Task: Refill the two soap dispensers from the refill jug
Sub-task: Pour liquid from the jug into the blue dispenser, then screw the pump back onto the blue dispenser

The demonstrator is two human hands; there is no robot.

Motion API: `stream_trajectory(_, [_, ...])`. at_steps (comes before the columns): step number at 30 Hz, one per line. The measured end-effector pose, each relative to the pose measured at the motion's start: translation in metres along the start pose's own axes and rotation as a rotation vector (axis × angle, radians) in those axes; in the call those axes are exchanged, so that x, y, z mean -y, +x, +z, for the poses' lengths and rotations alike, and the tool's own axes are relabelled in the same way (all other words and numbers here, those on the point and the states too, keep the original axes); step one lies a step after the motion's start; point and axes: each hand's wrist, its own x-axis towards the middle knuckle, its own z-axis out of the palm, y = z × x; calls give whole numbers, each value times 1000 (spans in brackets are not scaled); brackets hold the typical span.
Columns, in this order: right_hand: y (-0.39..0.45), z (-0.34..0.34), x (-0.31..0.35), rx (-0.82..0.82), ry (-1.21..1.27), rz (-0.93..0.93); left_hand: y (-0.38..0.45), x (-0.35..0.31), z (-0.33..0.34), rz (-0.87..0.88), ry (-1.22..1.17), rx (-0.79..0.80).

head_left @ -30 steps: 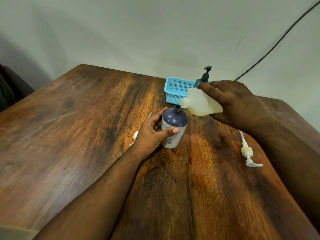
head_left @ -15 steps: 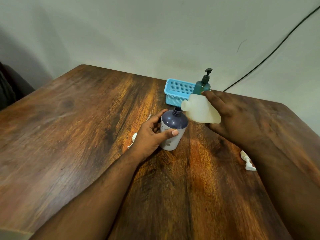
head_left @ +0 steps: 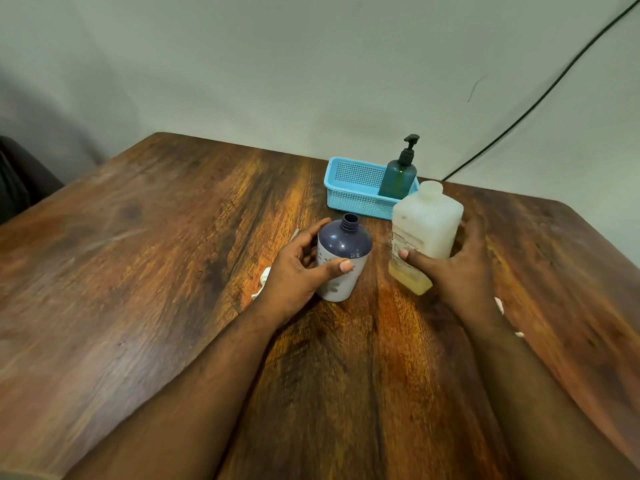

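A purple and white dispenser bottle [head_left: 341, 261] stands upright on the wooden table [head_left: 138, 271] with its neck open and no pump on it. My left hand [head_left: 294, 271] grips its left side. The translucent refill jug [head_left: 424, 230] stands upright just to its right, a little yellowish liquid at its bottom. My right hand [head_left: 457, 268] holds the jug from the right, thumb across its front. A green dispenser [head_left: 398, 176] with a black pump stands in the blue basket [head_left: 353, 188] behind.
A white pump piece [head_left: 263, 282] lies on the table behind my left wrist. Another white piece [head_left: 500, 306] shows partly behind my right forearm. A black cable [head_left: 540, 95] runs down the wall at the back right. The table's right edge is close.
The jug was tipped with its spout over the purple bottle's neck; my right hand has swung it upright and brought it down beside the bottle. My left hand stayed on the bottle.
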Motion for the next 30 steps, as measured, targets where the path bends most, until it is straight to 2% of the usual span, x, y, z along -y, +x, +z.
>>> stream_trajectory(4, [-7, 12, -12, -55, 265, 153, 0, -1, 1, 10, 8, -7])
stream_trajectory(7, [-11, 20, -21, -103, 361, 209, -1, -1, 3, 14, 5, -14])
stream_trajectory(15, [-19, 31, -18, -178, 165, 127, -1, -1, 4, 26, 16, -17])
stream_trajectory(18, [-23, 34, -20, -146, 88, 136, -2, 1, 4, 23, 11, -31])
stream_trajectory(21, [-30, 32, -23, -99, 110, 154, -3, 1, 5, 37, 5, -29])
stream_trajectory(26, [-56, 27, -24, 15, 207, 308, -4, 3, 7, 59, 3, -40])
stream_trajectory(30, [-91, 27, -11, 15, 311, 450, -2, 4, 7, 72, -7, -47])
